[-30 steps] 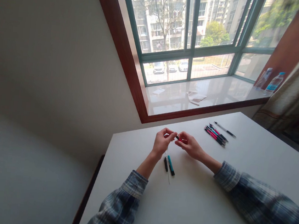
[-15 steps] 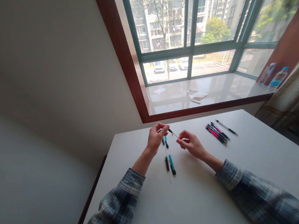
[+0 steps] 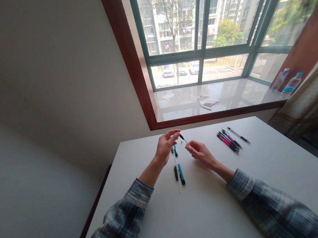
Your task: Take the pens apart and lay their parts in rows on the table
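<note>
The thin rod (image 3: 185, 141), with a black pen part (image 3: 181, 136) at its far end, slants between my hands. My left hand (image 3: 164, 148) pinches the black part, my right hand (image 3: 202, 155) the rod's near end. I judge I'm working pen pieces apart or together, which calls for a steady, straight grip. Nearer, a teal barrel (image 3: 181, 174) lies on the worktop (image 3: 208, 215).

Loose, long plaid sleeves (image 3: 125, 214) in navy, grey and off-white, with broad checked cuffs (image 3: 240, 184)
</note>
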`<state>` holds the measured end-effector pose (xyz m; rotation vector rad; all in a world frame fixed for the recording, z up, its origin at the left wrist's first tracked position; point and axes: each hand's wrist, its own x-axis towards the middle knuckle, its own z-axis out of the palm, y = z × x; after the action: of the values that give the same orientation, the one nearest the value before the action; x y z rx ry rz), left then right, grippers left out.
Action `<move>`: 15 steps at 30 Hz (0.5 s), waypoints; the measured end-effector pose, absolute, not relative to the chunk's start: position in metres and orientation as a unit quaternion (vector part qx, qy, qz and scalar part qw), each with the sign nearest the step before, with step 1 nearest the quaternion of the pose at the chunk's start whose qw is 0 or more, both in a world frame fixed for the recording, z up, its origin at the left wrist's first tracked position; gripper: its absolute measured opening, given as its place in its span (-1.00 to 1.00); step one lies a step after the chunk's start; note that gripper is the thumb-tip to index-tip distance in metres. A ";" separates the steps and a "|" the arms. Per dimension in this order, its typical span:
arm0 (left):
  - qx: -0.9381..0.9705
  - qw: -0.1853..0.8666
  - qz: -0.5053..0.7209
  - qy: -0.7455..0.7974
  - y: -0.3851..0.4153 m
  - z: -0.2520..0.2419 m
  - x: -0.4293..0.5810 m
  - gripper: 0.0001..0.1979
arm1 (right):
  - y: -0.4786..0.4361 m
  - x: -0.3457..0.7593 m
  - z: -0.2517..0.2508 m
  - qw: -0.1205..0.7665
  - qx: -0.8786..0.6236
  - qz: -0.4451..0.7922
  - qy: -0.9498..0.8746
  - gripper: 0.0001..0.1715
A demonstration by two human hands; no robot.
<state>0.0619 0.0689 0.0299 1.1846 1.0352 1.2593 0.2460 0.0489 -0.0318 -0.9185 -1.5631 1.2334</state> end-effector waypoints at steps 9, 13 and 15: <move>0.446 0.590 0.538 0.406 0.066 0.035 0.063 -0.69 | 0.049 0.245 -0.030 0.462 -0.376 0.486 -0.639 -0.44; 0.411 0.565 0.583 0.415 0.070 0.036 0.059 -0.70 | 0.050 0.248 -0.029 0.484 -0.408 0.448 -0.632 -0.48; 0.417 0.560 0.575 0.427 0.071 0.034 0.058 -0.69 | 0.050 0.250 -0.026 0.512 -0.420 0.414 -0.625 -0.52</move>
<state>0.0581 0.0710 0.0339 0.9841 1.0055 1.3549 0.2501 0.0505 -0.0262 -1.0103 -1.5026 0.9971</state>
